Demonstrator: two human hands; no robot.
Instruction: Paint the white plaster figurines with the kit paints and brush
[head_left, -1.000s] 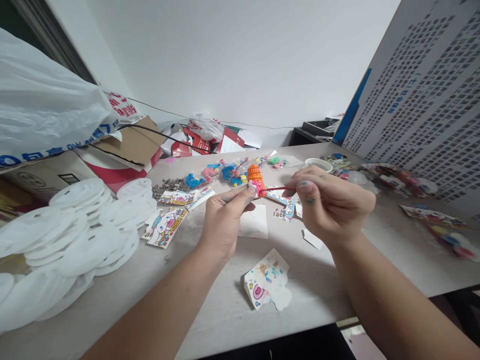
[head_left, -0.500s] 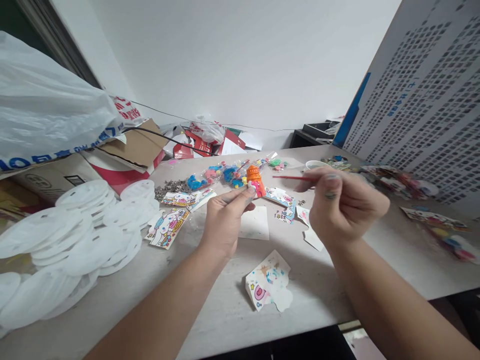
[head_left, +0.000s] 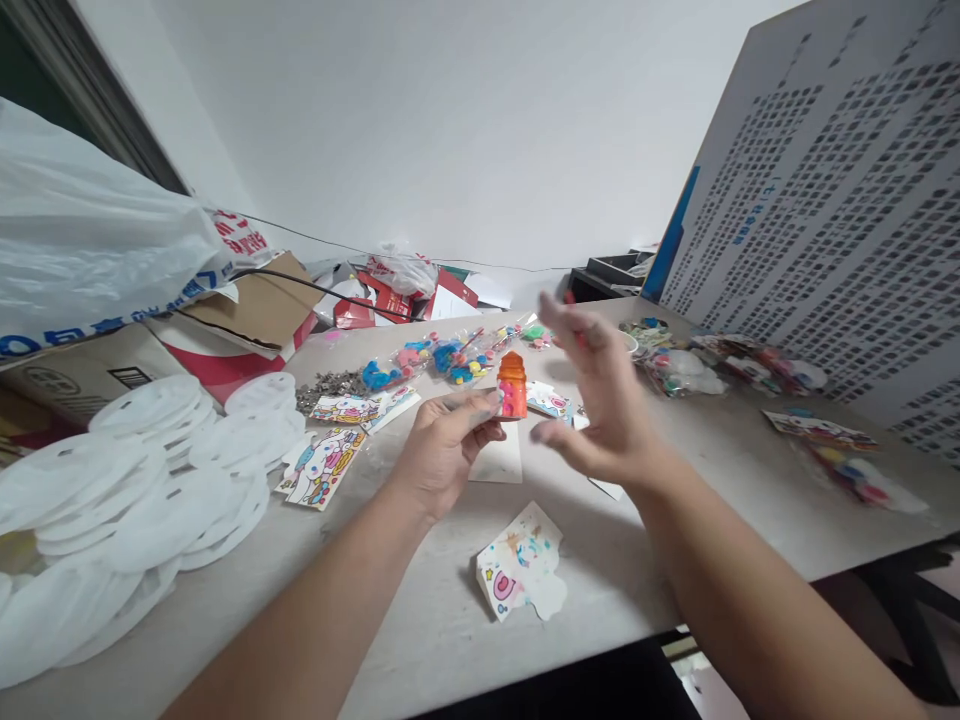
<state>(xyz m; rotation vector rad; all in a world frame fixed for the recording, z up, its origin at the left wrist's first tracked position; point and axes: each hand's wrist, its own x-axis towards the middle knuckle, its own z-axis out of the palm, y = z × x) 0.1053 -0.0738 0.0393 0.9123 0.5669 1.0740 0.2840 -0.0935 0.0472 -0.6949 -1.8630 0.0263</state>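
My left hand (head_left: 442,445) pinches a small orange castle-shaped figure (head_left: 512,380) with pink patches at its base, held upright above the table. To its right, my right hand (head_left: 600,390) is raised and slightly blurred, thumb and fingers spread apart. A bit of the thin red paintbrush (head_left: 570,298) shows at its fingers, which hide most of it. Under the hands lies a white card (head_left: 499,460). Nearer to me is a paint-smeared card piece (head_left: 523,565). Printed cartoon cards (head_left: 322,468) lie left of my left hand.
White discs (head_left: 150,500) are piled at the left beside boxes and a plastic bag (head_left: 97,220). Clear bags of colourful pieces (head_left: 457,360) and small metal parts (head_left: 330,390) lie behind. More packets (head_left: 862,475) sit at the right by a printed board (head_left: 825,200).
My right hand has opened from its pinch on the paintbrush, its fingers now lifted and spread. The orange figure is turned more upright in my left hand. The view has shifted slightly.
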